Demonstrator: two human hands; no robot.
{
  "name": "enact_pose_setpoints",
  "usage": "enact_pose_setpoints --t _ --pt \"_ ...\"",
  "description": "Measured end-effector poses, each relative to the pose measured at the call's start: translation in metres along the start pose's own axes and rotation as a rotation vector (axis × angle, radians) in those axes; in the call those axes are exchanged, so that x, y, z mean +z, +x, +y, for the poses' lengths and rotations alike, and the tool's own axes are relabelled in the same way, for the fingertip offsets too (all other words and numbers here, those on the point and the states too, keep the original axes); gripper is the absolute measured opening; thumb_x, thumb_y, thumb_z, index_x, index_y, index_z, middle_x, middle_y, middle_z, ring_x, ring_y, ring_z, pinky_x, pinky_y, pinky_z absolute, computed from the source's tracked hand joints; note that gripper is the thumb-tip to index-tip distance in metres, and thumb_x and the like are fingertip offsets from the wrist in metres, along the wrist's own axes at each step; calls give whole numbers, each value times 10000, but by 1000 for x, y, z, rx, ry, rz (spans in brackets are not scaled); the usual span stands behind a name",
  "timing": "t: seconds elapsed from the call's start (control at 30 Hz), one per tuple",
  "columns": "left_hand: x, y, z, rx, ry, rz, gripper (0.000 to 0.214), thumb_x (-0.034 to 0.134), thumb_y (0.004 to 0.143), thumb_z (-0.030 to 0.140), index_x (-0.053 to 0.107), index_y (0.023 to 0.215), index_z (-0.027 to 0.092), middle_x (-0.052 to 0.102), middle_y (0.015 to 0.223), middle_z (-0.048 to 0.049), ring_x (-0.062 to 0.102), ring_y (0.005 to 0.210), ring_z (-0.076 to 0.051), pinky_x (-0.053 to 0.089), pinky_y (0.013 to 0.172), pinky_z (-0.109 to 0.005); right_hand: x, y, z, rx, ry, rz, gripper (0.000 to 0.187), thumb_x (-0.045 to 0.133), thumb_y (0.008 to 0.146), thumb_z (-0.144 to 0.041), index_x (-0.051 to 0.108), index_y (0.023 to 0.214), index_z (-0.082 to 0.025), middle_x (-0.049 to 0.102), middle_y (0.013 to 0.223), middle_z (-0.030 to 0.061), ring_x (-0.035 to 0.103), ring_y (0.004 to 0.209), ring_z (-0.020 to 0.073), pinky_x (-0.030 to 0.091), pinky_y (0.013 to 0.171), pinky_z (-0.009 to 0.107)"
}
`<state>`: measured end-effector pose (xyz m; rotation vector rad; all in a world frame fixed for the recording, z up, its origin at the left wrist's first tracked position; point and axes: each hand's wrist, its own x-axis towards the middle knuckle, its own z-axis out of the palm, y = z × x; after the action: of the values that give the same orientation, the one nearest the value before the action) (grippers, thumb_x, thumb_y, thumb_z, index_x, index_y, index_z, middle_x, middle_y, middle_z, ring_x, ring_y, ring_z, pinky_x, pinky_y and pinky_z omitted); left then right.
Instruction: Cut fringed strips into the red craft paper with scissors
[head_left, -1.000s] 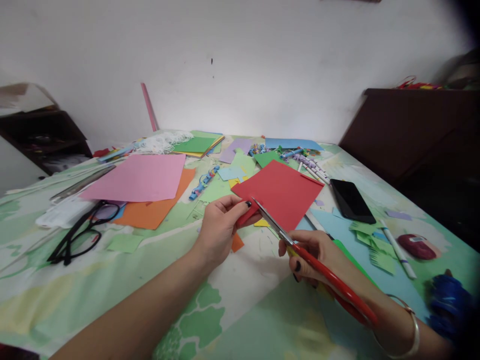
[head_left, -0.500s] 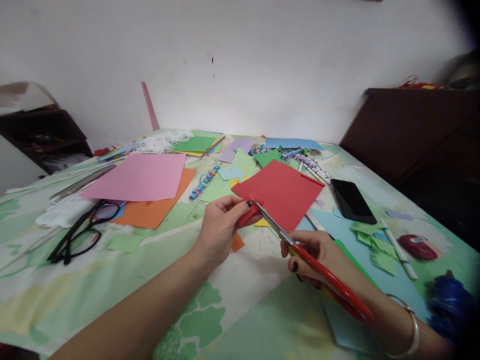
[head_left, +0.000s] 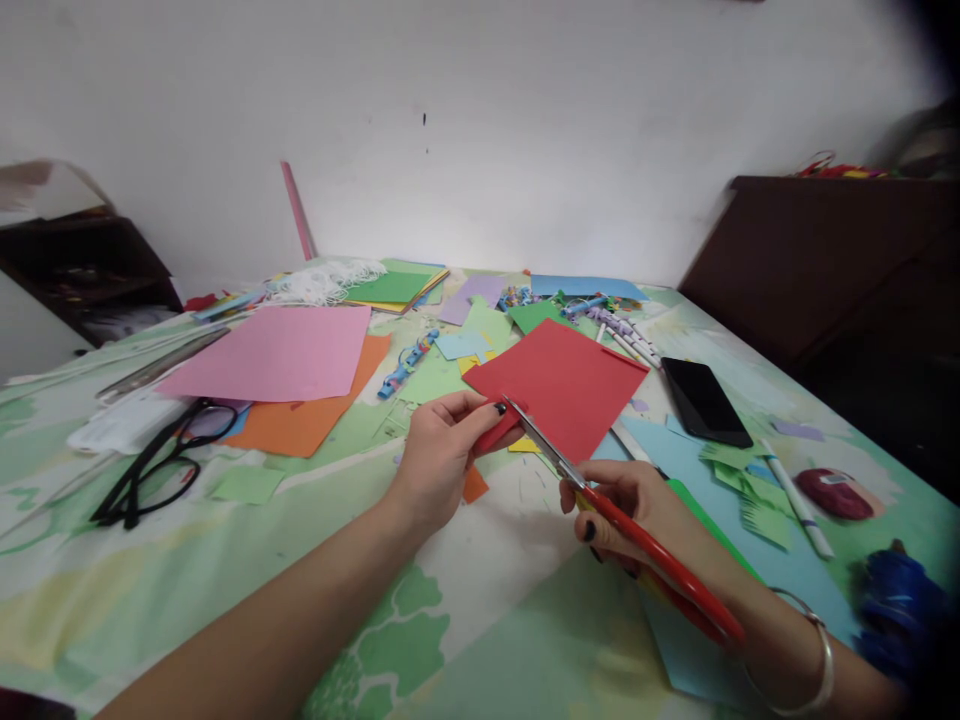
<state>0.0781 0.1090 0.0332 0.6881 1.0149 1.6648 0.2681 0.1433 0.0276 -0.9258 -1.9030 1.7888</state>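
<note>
A small piece of red paper [head_left: 496,434] is pinched between the thumb and fingers of my left hand [head_left: 441,455]. My right hand [head_left: 626,505] grips a pair of scissors [head_left: 667,565] with red handles. Their metal blades point up and left, with the tips at the red piece beside my left thumb. How far the blades are parted, I cannot tell. Just behind the hands lies a larger red sheet [head_left: 562,380], partly covered by the blades and the held piece.
Pink paper [head_left: 277,355], orange paper [head_left: 300,425] and black glasses [head_left: 161,465] lie to the left. On the right are a phone [head_left: 705,402], green fringed scraps [head_left: 750,490], a marker [head_left: 799,500] and a dark red rounded object [head_left: 835,494]. A light blue sheet [head_left: 697,650] lies under my right forearm.
Both hands stay almost still. The scissors' handles have shifted very slightly to the left, with the tips still at the small red piece.
</note>
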Motion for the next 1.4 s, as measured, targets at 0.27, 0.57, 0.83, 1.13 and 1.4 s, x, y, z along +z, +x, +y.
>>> enact_pose_setpoints --t 0.27,0.57,0.83,1.13,1.4 --pt "0 -1 -1 0 -25 5 87 713 685 159 665 635 106 721 732 -60 685 723 -151 562 750 -274 1 0 0 32 -40 32 374 763 636 -448 540 705 -156 445 537 -43 332 429 61 241 352 165" --pt "0 0 0 2 -5 8 88 701 691 165 650 648 107 714 735 -63 689 739 -175 561 769 -310 -1 -1 0 -18 -26 -25 502 731 634 -589 559 782 -141 457 537 -38 363 437 71 256 372 168" --pt "1 -1 1 7 12 9 88 685 703 166 642 649 112 713 735 -61 695 745 -177 558 764 -303 -2 -3 -4 5 -56 -32 538 708 626 -639 552 793 -152 511 532 -19 372 416 72 277 375 173" --pt "2 -1 1 12 10 12 88 692 700 169 644 652 113 712 738 -60 697 747 -181 556 761 -301 0 -2 -4 -11 -43 -27 541 720 613 -632 564 787 -144 510 539 -14 410 443 85 303 382 171" --pt "1 -1 1 17 12 7 86 691 706 169 655 656 110 721 755 -65 695 754 -177 558 766 -300 2 -2 -6 16 -46 -7 518 740 600 -612 561 755 -151 495 538 -26 411 438 81 309 374 173"
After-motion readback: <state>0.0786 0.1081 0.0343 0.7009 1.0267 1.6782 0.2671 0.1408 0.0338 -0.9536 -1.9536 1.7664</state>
